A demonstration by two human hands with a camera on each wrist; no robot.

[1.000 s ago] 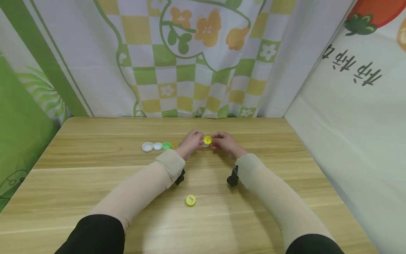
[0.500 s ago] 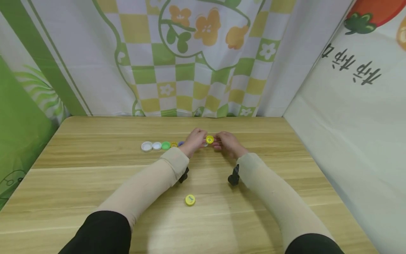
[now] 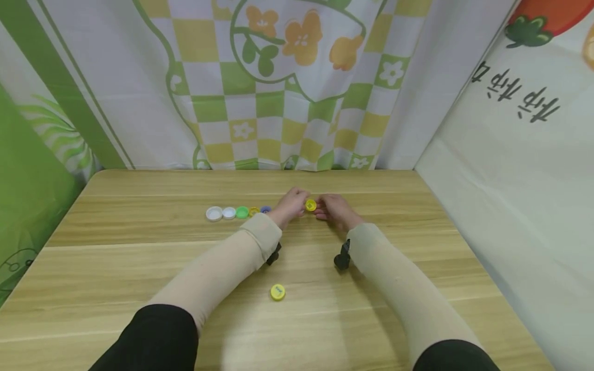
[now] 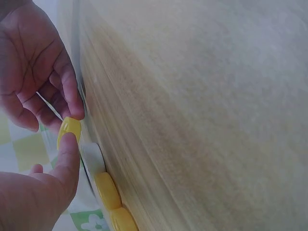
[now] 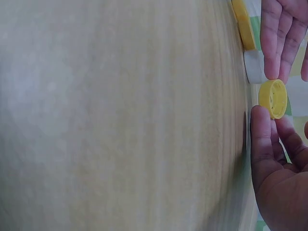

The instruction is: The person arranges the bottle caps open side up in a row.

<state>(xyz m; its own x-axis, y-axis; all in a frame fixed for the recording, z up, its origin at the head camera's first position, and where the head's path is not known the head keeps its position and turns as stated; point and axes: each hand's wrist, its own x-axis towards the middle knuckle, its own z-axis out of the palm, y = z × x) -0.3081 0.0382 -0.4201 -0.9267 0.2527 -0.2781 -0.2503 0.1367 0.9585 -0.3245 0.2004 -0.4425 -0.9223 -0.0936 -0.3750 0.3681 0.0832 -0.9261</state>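
Note:
A yellow bottle cap [image 3: 311, 205], its hollow side showing, is raised between my two hands near the back of the table. My left hand [image 3: 291, 204] holds it from the left; in the left wrist view a digit presses over its lower end. Fingertips of my right hand [image 3: 337, 210] pinch its other edge, seen at the cap's bottom in the right wrist view. Close beside it on the table lie a white cap [image 4: 94, 156] and two more yellow caps [image 4: 108, 190], hidden behind my left hand in the head view.
A row of caps runs left of my hands: a large white cap [image 3: 214, 214], a smaller white cap [image 3: 229, 213], a green cap [image 3: 242, 212], a yellow cap [image 3: 253, 212] and a blue-purple cap [image 3: 265, 209]. Another yellow cap [image 3: 278, 292] lies nearer the front.
My left hand and the held yellow cap have shifted a little to the right, uncovering the blue-purple cap in the row. My right hand has moved slightly right.

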